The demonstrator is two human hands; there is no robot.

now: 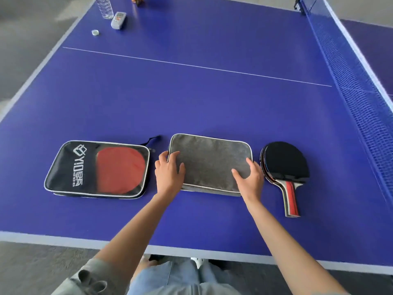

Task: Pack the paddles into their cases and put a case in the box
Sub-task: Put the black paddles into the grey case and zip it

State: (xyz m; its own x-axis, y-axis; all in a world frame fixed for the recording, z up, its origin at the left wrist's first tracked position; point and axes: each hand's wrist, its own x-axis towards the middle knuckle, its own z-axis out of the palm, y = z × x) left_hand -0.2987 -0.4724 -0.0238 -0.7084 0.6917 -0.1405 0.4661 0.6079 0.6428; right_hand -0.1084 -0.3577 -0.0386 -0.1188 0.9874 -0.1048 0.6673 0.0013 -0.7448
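A grey paddle case [209, 160] lies flat on the blue table-tennis table [191, 99], in front of me. My left hand [169, 172] holds its left edge, fingers on top. My right hand [249, 178] rests on its right near corner, thumb and fingers spread on the fabric. Right of the case lies a stack of paddles [286, 167], black rubber up, handles toward me. To the left a black case [97, 169] with a clear window shows a red paddle inside. No box is in view.
At the far left edge stand a clear water bottle [104, 6], a grey remote [118, 20] and a small white cap [95, 32]. The blue net [348, 79] runs along the right side. The table's near edge is just above my knees.
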